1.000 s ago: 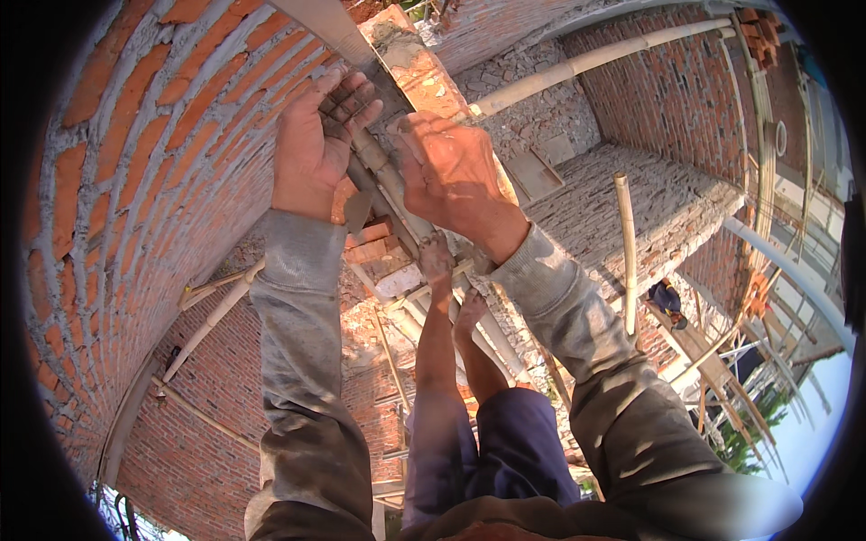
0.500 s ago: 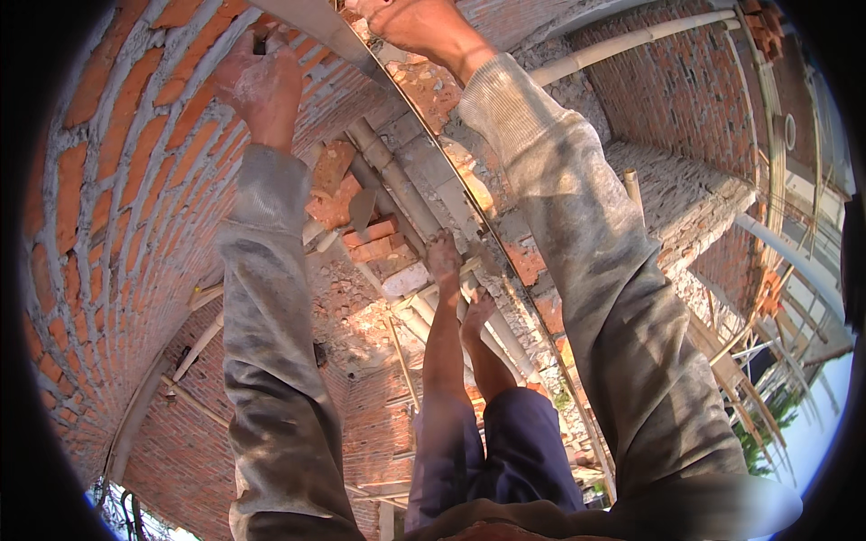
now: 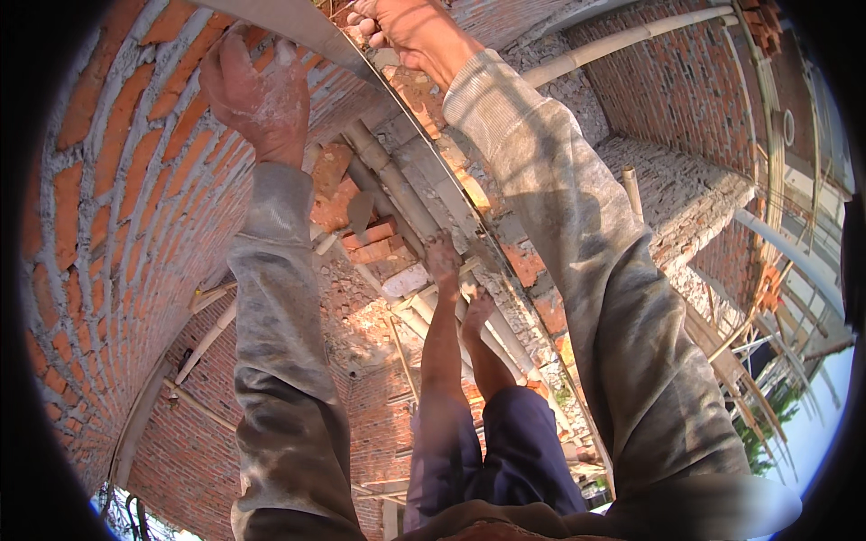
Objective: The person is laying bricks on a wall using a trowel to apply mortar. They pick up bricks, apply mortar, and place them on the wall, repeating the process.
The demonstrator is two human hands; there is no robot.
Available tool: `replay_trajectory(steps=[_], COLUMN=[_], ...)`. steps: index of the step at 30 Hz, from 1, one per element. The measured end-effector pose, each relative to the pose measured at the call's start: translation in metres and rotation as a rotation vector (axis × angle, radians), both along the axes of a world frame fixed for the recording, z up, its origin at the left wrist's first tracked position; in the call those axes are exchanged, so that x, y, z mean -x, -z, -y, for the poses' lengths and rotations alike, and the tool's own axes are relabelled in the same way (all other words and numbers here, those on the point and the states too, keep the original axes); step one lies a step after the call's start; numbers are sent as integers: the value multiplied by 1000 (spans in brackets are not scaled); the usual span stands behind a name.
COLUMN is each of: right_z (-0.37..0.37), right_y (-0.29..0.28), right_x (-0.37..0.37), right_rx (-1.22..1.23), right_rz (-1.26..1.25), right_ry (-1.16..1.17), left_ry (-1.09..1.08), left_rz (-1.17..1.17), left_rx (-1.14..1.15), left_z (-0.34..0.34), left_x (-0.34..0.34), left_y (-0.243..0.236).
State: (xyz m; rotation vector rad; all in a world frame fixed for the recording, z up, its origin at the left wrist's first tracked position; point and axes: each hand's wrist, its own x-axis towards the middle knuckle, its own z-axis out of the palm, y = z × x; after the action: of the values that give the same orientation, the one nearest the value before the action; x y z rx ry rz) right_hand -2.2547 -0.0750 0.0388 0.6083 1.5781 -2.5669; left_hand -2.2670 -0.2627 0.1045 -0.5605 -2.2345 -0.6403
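My left hand [image 3: 254, 95] is raised at the upper left against the brick wall [image 3: 122, 153], dusty white, its fingers curled; what they hold is hidden. My right hand [image 3: 410, 34] is at the top middle, fingers curled beside the upper end of a long, thin straight edge [image 3: 417, 119] that runs diagonally down to the right; what it grips is unclear. A wide grey board [image 3: 298, 20] spans between my hands at the top. Below them lie loose bricks [image 3: 370, 234] and a grey flat piece [image 3: 359, 212].
My bare feet [image 3: 442, 257] stand on bamboo poles [image 3: 388, 171] high above rubble and brick walls. A horizontal bamboo pole [image 3: 622, 45] crosses the upper right, near a rough masonry ledge [image 3: 699, 212]. Scaffolding poles [image 3: 776, 180] line the far right.
Both my hands have moved up from over the bamboo, the left also leftward. The long straight edge now shows diagonally under my right arm. Over the last half second they shifted only slightly.
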Motion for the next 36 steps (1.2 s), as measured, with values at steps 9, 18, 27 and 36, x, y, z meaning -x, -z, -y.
replay_trajectory(steps=[9, 18, 27, 36], right_z=[29, 45, 38, 38], right_y=[-41, -38, -36, -30], right_x=[-100, -101, -92, -83], right_rx=[-1160, -1301, -896, -824], right_rz=[-890, -312, -95, -111], right_ry=[170, 97, 131, 87], left_ry=[202, 9, 21, -21], left_rz=[1466, 1490, 1380, 1340], left_rx=[-1689, -1685, -1443, -1337], left_z=[-11, 1, -12, -26], left_x=[-76, -35, -55, -69], left_y=[5, 20, 10, 14])
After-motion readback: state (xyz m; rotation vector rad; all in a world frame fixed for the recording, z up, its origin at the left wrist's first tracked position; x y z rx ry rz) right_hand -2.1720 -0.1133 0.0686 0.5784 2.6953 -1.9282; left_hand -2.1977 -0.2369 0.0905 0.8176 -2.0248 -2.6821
